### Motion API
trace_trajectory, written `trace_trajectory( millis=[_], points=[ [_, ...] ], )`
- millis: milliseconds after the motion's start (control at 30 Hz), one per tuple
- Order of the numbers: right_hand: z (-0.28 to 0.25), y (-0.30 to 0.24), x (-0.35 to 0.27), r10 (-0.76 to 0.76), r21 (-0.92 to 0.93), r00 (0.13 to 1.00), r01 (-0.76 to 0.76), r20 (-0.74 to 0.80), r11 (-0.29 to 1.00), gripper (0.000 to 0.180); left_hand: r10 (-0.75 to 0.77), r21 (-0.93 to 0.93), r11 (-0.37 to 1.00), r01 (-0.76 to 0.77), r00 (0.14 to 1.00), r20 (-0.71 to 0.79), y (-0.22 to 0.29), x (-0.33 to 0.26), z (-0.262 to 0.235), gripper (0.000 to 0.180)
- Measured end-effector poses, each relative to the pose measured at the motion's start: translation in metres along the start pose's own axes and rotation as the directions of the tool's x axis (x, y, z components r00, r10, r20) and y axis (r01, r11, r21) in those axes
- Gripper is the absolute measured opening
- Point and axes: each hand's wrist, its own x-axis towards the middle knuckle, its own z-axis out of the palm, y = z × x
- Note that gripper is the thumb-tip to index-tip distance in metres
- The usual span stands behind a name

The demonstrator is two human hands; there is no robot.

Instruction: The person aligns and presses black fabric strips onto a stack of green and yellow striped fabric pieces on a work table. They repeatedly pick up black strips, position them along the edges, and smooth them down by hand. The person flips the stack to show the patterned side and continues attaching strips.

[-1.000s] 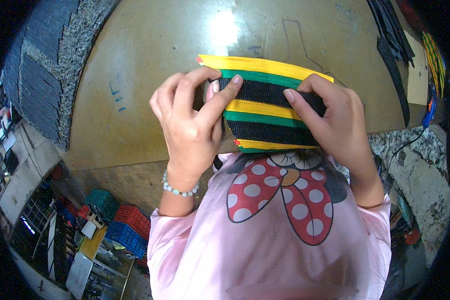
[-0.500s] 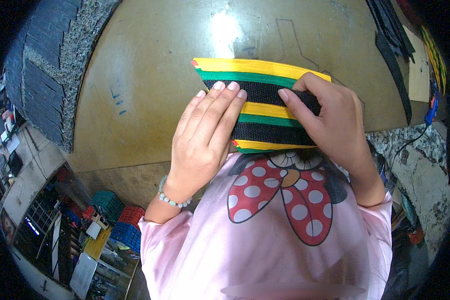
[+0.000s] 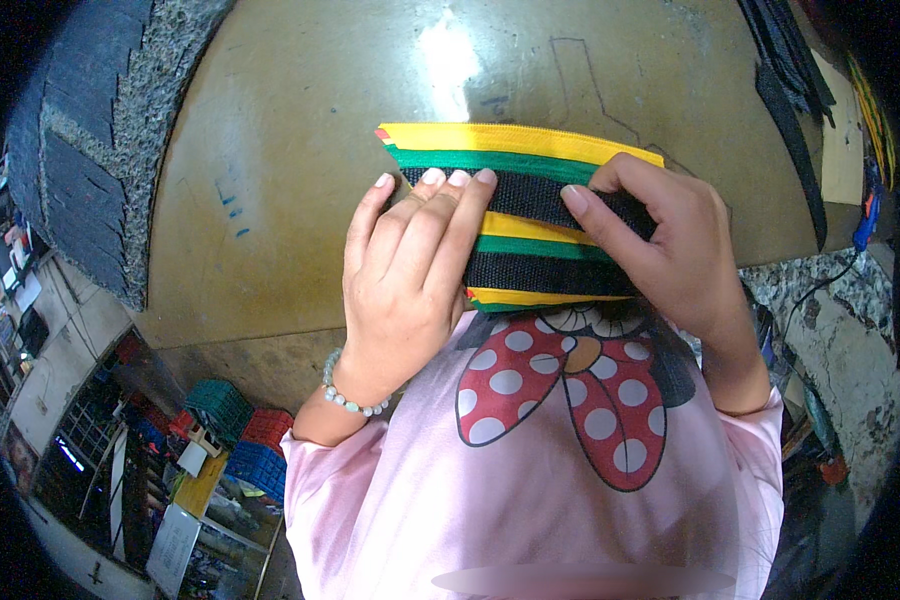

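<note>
Two stacks of striped strap pieces lie side by side near the table's front edge. The farther striped strap (image 3: pixel 540 190) has yellow, green and black woven bands, and its slanted left end shows a bit of red. Closer to my body, the nearer striped strap (image 3: pixel 545 268) has the same bands. My left hand (image 3: pixel 406 250) rests on the left part of both, fingers stretched out and slightly bent, tips on the farther strap's black band. My right hand (image 3: pixel 685 240) grips the farther strap's right end, thumb on top; the other fingers are partly hidden behind it.
The straps lie on a worn brown table (image 3: pixel 280 230) with pen marks. Stacked dark grey pieces (image 3: pixel 95 90) cover its left side. Black strips (image 3: pixel 790 110) hang at the far right near a blue-handled tool (image 3: pixel 866 225). Plastic crates (image 3: pixel 218 408) stand low at the left.
The farther strap has shifted slightly left and toward me, its right part now overlapping the nearer one more. My left fingers have bent and spread a little.
</note>
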Motion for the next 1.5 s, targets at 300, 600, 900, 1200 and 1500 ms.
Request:
trace_trajectory(
  millis=[300,600,900,1200,1500],
  points=[
    [0.005,0.002,0.001,-0.04,-0.059,0.998,0.036,-0.057,0.998,0.026,-0.003,0.054,0.999,0.002,1.0,0.01,0.002,0.0,0.0,0.045],
    [0.007,0.004,-0.001,-0.066,-0.1,0.995,0.059,-0.068,0.993,0.025,-0.028,0.044,0.999,0.027,0.999,0.032,0.003,-0.005,0.001,0.046],
    [0.011,0.002,-0.001,-0.108,-0.147,0.988,0.091,-0.113,0.985,0.024,-0.035,0.161,0.987,0.025,0.998,0.06,0.006,-0.003,-0.001,0.053],
    [0.013,-0.001,-0.004,-0.145,-0.239,0.977,0.105,-0.158,0.965,0.026,0.085,-0.136,0.987,-0.087,0.996,-0.019,0.026,0.012,0.002,0.044],
    [-0.027,0.028,-0.021,0.06,-0.014,0.997,-0.061,-0.049,0.998,0.029,0.061,-0.051,0.997,-0.06,0.998,0.012,0.032,0.011,0.005,0.045]
  ],
)
